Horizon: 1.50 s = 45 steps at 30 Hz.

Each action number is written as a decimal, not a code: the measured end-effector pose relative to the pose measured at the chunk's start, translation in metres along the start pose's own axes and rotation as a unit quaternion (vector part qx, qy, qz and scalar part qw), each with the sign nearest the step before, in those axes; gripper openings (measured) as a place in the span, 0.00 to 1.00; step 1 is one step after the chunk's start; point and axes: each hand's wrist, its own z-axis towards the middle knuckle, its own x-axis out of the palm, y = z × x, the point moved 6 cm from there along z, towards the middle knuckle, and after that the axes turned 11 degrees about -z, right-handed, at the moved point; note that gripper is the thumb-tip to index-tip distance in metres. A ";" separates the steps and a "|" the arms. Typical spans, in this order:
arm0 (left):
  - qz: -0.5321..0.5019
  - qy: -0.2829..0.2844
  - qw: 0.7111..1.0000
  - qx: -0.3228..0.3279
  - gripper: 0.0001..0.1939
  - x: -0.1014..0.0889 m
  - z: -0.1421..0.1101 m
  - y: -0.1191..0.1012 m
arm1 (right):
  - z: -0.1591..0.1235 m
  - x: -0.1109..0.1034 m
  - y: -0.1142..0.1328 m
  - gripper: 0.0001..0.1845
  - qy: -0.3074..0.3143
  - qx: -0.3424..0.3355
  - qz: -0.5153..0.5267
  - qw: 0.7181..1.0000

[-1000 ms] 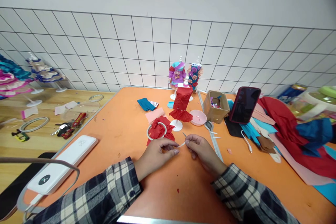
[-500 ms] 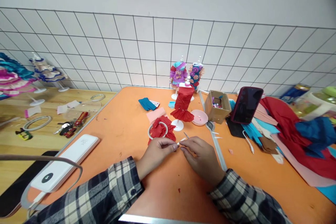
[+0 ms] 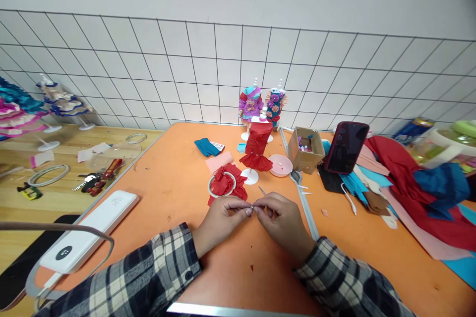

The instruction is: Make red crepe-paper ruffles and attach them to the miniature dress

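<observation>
My left hand [image 3: 223, 219] is closed in a pinch, with a tiny whitish piece [image 3: 253, 207] at its fingertips. Opposite it, my right hand [image 3: 284, 220] pinches at the same piece, so the fingertips of both hands nearly meet. The piece is mostly covered and too small to name. A thin metallic tip [image 3: 262, 190] shows just beyond my right hand; I cannot tell whether the hand touches it. Behind my left hand lies crumpled red fabric [image 3: 241, 190] with a pale ring [image 3: 222, 184] on it. A small dress form in a red dress [image 3: 258, 139] stands further back.
Beyond the red dress are two dressed forms [image 3: 251, 104]. A pink dish [image 3: 280, 165], a cardboard box [image 3: 305, 151] and a propped phone [image 3: 347, 147] stand right of it. Fabric pieces [image 3: 397, 173] pile up at the far right. A white power bank [image 3: 89, 233] lies left.
My right fingertips have come in against my left ones, and the whitish piece between them shows less. The whole view has shifted slightly.
</observation>
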 end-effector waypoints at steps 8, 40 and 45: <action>0.018 -0.002 1.000 0.004 0.10 0.001 0.002 -0.002 | -0.001 0.002 0.000 0.08 -0.003 -0.005 -0.002 1.000; 0.047 0.015 0.997 0.055 0.09 -0.001 -0.005 -0.023 | -0.003 0.026 -0.031 0.16 0.139 0.250 0.407 0.868; 0.078 0.009 0.990 0.120 0.09 0.000 -0.005 -0.031 | 0.002 0.002 -0.028 0.08 0.028 0.112 0.269 0.956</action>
